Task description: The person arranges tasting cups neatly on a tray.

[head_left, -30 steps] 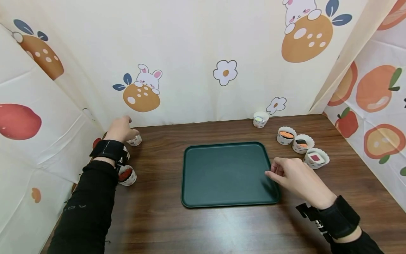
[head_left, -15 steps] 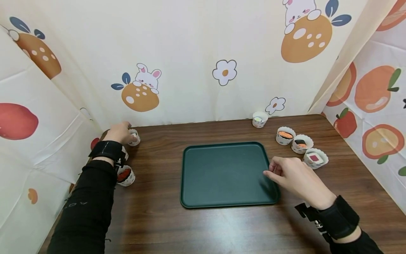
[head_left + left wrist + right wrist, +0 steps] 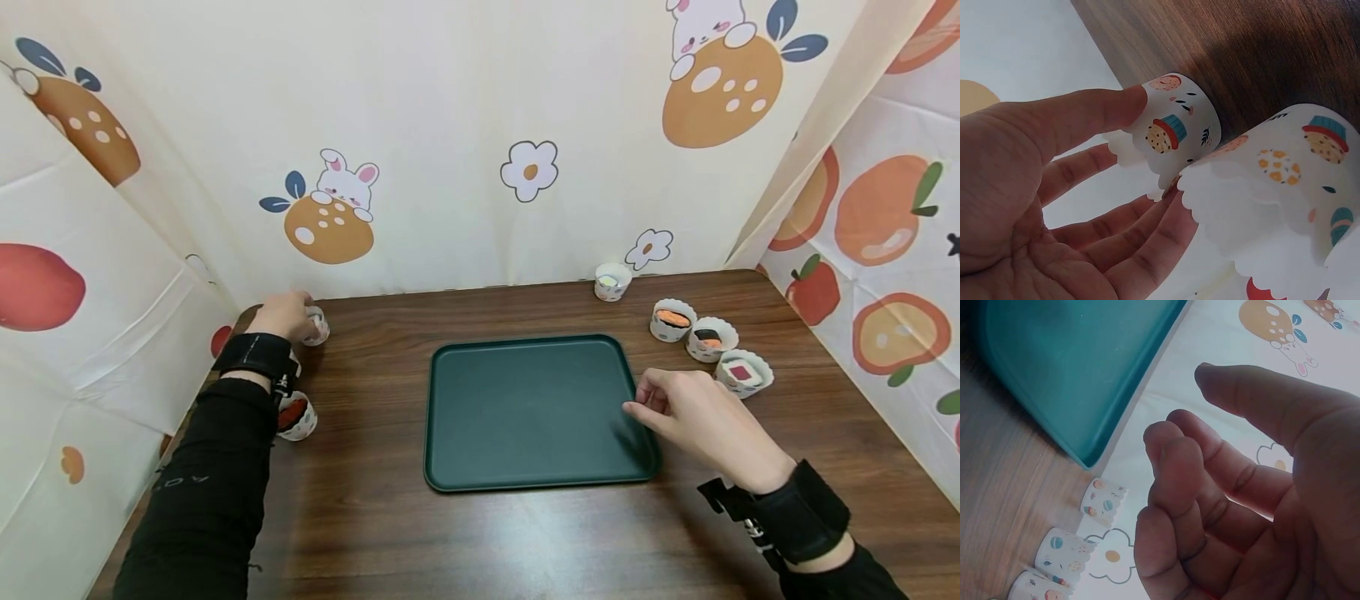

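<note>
At the table's far left corner, my left hand point(image 3: 281, 317) holds a white paper baking cup point(image 3: 1175, 122) with cupcake prints. Its thumb presses the near side, and the other fingers reach round behind. What the cup contains is hidden in both views. A second paper cup point(image 3: 1272, 169) stands close beside these fingers. Nearer along the left edge is a paper cup point(image 3: 302, 427) with a red-topped toy sushi piece point(image 3: 292, 412). My right hand point(image 3: 697, 417) hovers over the right rim of the dark green tray point(image 3: 525, 483), its fingers loosely bent and holding nothing.
Several paper cups stand right of the tray: one with an orange-topped sushi piece point(image 3: 673, 318), one with a black-and-orange piece point(image 3: 707, 337), one with a white roll point(image 3: 741, 372). Another cup point(image 3: 611, 283) stands by the back curtain point(image 3: 450, 208). Printed sheets flank both sides.
My left hand has dipped slightly lower at the far left cup, and that cup has shifted and turned a little. The right hand keeps its place.
</note>
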A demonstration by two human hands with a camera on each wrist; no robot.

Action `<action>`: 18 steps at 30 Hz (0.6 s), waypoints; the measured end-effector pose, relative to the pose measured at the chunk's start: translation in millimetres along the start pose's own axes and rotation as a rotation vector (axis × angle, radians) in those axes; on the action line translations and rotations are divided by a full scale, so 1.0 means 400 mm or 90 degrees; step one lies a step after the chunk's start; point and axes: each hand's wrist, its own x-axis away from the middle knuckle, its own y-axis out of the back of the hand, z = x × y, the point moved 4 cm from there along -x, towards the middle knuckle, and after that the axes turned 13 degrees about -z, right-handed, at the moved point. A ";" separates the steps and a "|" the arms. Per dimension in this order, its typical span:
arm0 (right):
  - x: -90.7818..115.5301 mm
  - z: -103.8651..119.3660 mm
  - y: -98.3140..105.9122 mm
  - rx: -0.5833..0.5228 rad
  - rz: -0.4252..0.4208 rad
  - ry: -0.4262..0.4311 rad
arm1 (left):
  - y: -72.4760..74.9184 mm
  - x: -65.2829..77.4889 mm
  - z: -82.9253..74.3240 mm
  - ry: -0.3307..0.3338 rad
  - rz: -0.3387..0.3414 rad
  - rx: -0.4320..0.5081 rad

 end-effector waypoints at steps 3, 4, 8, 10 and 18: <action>0.001 0.000 0.000 0.007 0.000 0.000 | 0.000 0.001 -0.001 0.001 0.008 0.003; 0.001 0.001 0.000 0.010 0.000 0.000 | 0.000 0.001 -0.001 0.001 0.012 0.003; 0.000 0.000 0.000 0.020 0.003 -0.001 | 0.003 0.006 -0.007 -0.005 0.022 0.001; -0.001 -0.001 -0.001 0.020 0.005 -0.003 | 0.003 0.007 -0.010 -0.007 0.022 0.003; -0.002 0.000 0.003 0.014 0.000 -0.002 | -0.002 0.000 -0.012 -0.012 0.013 0.007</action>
